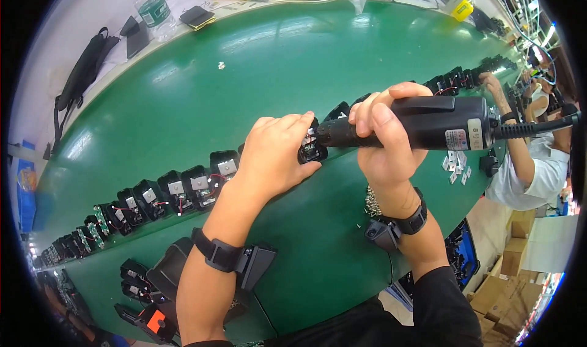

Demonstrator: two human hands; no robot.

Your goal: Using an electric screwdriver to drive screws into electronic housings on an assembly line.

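Observation:
My right hand is wrapped round a black electric screwdriver, held level with its cord leaving to the right. The driver's narrow front end meets a small black plastic housing with a circuit board inside; the exact contact point is too small to make out. That housing is gripped by my left hand, fingers at its far side and thumb at its near side. To the left runs a row of similar black housings with silver metal plates and red wires. Beside my right wrist is a pile of small screws.
Loose silver plates lie on the green table at the right. More housings continue toward a co-worker. Black parts sit near left. A bottle stands at the back; cardboard boxes are lower right.

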